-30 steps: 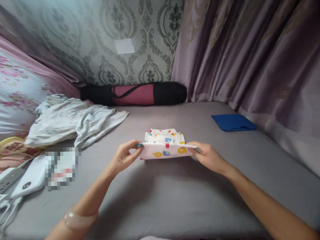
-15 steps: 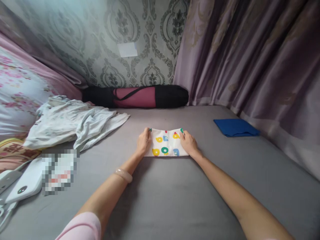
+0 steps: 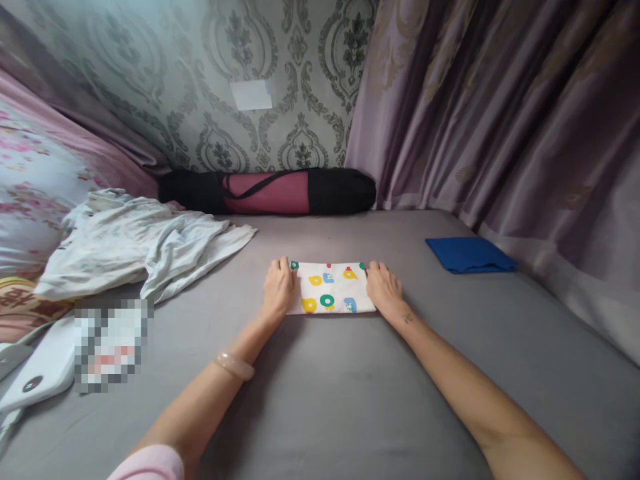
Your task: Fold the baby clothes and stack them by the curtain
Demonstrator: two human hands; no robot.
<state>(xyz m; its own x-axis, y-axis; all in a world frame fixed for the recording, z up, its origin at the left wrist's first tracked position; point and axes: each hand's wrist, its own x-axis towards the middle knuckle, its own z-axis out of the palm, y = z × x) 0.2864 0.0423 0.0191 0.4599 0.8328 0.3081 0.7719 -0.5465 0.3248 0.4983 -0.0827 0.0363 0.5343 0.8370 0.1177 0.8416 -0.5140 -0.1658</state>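
Observation:
A white cloth (image 3: 338,288) with yellow, green, blue and red prints lies folded into a flat rectangle on the grey sheet (image 3: 350,387). At its left edge is my left hand (image 3: 280,285), fingers curled together, with a pale bangle on the wrist. My right hand (image 3: 384,287) rests against the right edge, its fingers also curled. The fingertips of both hands are hidden, so whether they pinch the cloth does not show.
Crumpled pale clothing (image 3: 135,240) lies at left, near a white device (image 3: 45,363) and a pillow (image 3: 25,193). A black and maroon bag (image 3: 270,193) lies along the wall. Folded blue cloth (image 3: 470,255) is at right, beside a purple curtain (image 3: 450,113).
Both hands have shifted slightly outward along the cloth's sides, and its top edge now lies flatter and straighter. The view has moved a little.

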